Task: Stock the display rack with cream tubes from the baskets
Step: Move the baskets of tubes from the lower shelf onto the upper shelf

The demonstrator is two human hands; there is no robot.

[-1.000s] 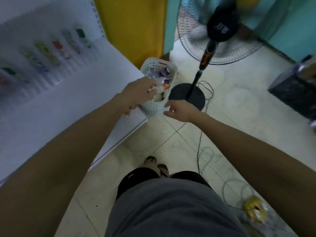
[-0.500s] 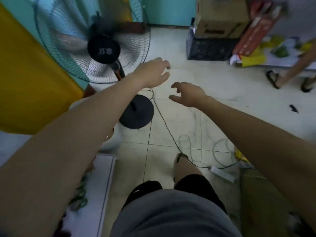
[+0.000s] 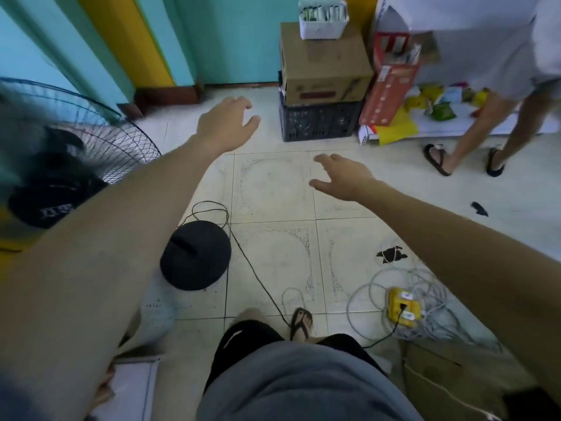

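Note:
A white perforated basket (image 3: 322, 22) holding several upright cream tubes stands on a cardboard box (image 3: 324, 63) at the far wall. Both my arms stretch out over the tiled floor toward it. My left hand (image 3: 226, 124) hangs in the air with relaxed fingers, empty, well short of the box. My right hand (image 3: 341, 176) is lower and nearer, fingers spread, also empty. Another white basket (image 3: 158, 312) shows partly under my left arm at the lower left. A corner of the white display rack (image 3: 133, 387) shows at the bottom left.
A standing fan (image 3: 60, 165) with a black round base (image 3: 195, 259) is on the left, its cable crossing the floor. A black crate (image 3: 318, 123) bears the cardboard box. A yellow power strip (image 3: 403, 306) with tangled cables lies right. Another person's legs (image 3: 473, 138) stand at the right.
The view has swung from the rack and the near basket toward the far wall. Both hands left the near basket and now reach forward, empty, toward the basket on the box.

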